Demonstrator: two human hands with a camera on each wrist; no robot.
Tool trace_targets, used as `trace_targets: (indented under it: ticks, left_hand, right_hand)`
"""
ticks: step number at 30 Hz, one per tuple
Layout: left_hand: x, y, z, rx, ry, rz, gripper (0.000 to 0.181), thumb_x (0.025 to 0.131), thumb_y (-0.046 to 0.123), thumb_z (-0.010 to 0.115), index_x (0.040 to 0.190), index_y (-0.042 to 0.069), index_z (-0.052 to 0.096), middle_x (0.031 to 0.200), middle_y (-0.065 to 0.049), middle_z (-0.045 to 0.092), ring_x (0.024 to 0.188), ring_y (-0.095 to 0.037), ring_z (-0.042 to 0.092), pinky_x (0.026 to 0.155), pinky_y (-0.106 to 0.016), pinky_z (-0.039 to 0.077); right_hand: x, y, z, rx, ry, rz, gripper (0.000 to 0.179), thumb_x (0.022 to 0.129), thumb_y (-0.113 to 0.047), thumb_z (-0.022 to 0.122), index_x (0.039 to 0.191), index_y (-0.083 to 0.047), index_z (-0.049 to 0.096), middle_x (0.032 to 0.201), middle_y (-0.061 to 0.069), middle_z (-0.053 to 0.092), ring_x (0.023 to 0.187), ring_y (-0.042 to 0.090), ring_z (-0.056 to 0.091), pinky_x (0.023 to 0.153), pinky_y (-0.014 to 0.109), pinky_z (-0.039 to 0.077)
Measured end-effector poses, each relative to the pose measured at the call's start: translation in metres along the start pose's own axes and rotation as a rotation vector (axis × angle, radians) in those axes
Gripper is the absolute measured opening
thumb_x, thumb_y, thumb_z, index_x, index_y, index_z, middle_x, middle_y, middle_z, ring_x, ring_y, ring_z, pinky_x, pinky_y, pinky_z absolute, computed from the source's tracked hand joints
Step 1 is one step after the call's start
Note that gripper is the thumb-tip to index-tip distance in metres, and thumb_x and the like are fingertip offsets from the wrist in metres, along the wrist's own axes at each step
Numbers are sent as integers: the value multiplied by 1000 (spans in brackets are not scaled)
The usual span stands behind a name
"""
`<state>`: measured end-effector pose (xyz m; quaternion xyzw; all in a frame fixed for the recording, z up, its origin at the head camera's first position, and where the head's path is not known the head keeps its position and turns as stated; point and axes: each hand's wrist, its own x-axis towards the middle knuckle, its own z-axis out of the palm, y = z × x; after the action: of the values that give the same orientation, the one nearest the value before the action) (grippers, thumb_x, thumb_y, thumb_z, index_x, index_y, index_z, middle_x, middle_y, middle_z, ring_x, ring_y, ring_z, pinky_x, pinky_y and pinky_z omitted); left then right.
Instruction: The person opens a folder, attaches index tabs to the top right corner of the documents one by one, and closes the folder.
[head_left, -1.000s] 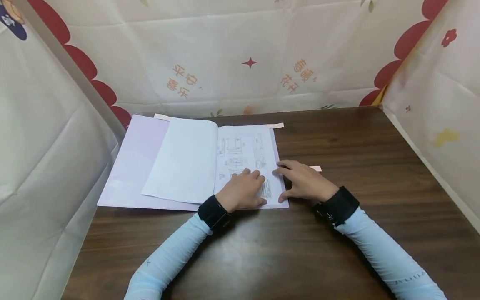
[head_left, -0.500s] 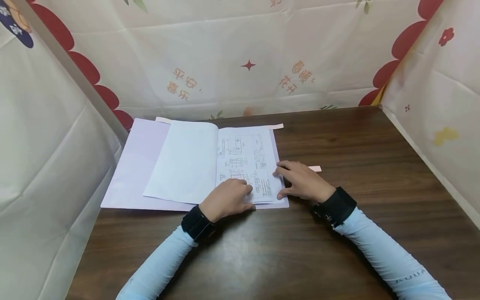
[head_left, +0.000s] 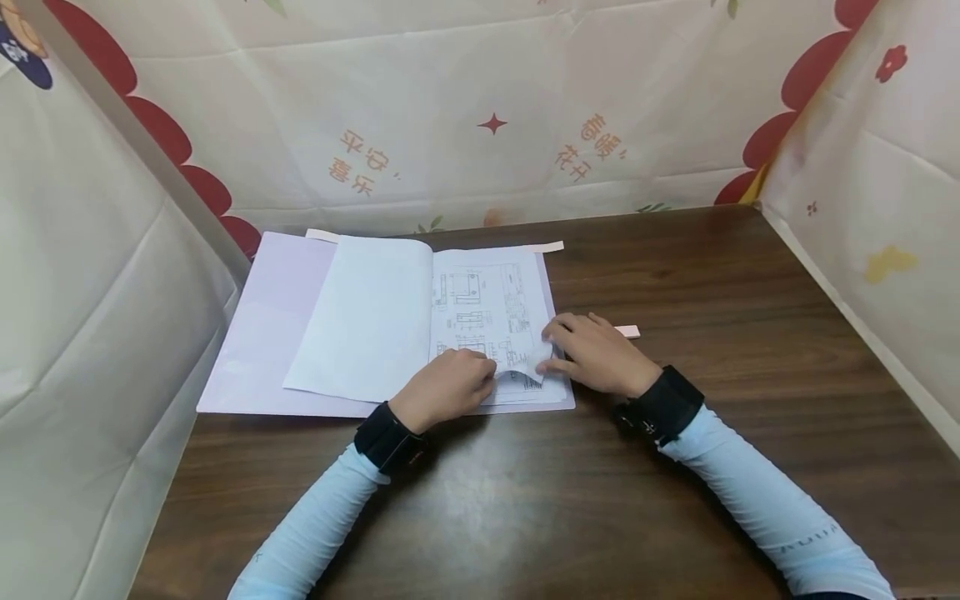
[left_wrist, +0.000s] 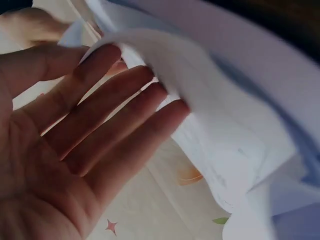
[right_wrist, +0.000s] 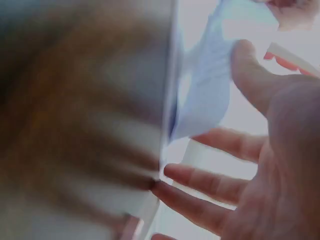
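A folder with a pale purple cover (head_left: 251, 358) lies open on the table. Its left side bears a blank white page (head_left: 367, 321); on the right is a drawing sheet (head_left: 491, 279) with printed technical drawings. My left hand (head_left: 444, 387) pinches the sheet's lower edge between thumb and forefinger, the other fingers stretched out beneath it in the left wrist view. At the lower right corner, my right hand (head_left: 600, 354) has thumb and forefinger on either side of the sheet (right_wrist: 205, 95). Between the hands the lifted edge bows up, baring another printed page underneath.
Pale strips stick out past the folder's top, one at right (head_left: 550, 247) and one at left (head_left: 322, 236). A small pale strip (head_left: 628, 332) shows beside the right hand. Printed cloth walls (head_left: 450, 83) enclose the brown wooden table (head_left: 480, 517) at the back and sides.
My left hand has slid left along the sheet's lower edge and now pinches it. The right hand's fingers have closed in on the corner, and the sheet's lower edge has risen.
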<state>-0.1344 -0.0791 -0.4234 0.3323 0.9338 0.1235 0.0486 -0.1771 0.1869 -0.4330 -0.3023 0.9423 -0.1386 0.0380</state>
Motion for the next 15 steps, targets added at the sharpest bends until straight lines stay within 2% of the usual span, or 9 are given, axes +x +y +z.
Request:
trace_targets:
  ticks: [3, 5, 6, 8, 11, 13, 15]
  left_hand:
    - [-1, -2, 2, -11, 33, -22, 12, 96, 11, 63, 93, 9, 74, 80, 0, 69, 61, -11, 54, 57, -21, 42]
    - [-2, -3, 2, -18, 50, -40, 11, 95, 10, 63, 93, 8, 74, 78, -1, 68, 60, -11, 54, 56, -21, 42]
    - [-3, -4, 1, -13, 61, -50, 10, 94, 11, 64, 93, 7, 74, 77, -1, 68, 60, -11, 54, 55, -21, 42]
    - [-4, -4, -1, 25, 93, -71, 10, 94, 12, 65, 91, 8, 73, 74, -1, 67, 59, -12, 53, 54, -22, 41]
    - [-9, -4, -5, 107, 159, -112, 11, 93, 17, 65, 87, 10, 71, 67, 1, 62, 57, -13, 51, 49, -23, 39]
    - [-15, -4, -9, 145, 214, -147, 13, 92, 19, 66, 84, 11, 71, 63, 2, 59, 54, -13, 49, 46, -24, 37]
    - [-25, -6, -12, 146, 264, -194, 14, 90, 20, 67, 81, 10, 70, 58, 3, 55, 51, -13, 47, 43, -23, 34]
  right_hand:
    - [-3, 0, -9, 25, 26, 30, 37, 106, -39, 58, 123, -6, 61, 103, 10, 62, 88, 22, 59, 77, 40, 51]
    - [-5, -2, -13, 29, 30, 26, 25, 106, -27, 58, 117, -6, 66, 98, 7, 62, 81, 19, 57, 70, 35, 49]
    - [-5, -4, -14, 19, 23, 4, 21, 104, -24, 61, 114, -7, 69, 102, 8, 64, 83, 20, 59, 71, 36, 52]
    - [-5, -7, -13, -9, -5, -55, 24, 98, -24, 71, 116, -9, 74, 115, 11, 68, 95, 23, 65, 83, 41, 58]
    - [-4, -12, -7, -14, -63, -112, 47, 85, -30, 86, 125, -10, 73, 135, 16, 64, 115, 31, 63, 101, 49, 55]
    - [-4, -13, -3, -25, -74, -122, 60, 77, -32, 92, 129, -11, 71, 139, 18, 62, 120, 34, 60, 106, 51, 52]
    - [-4, -14, -1, -25, -79, -113, 65, 72, -32, 95, 129, -11, 71, 139, 17, 62, 119, 33, 59, 105, 51, 52]
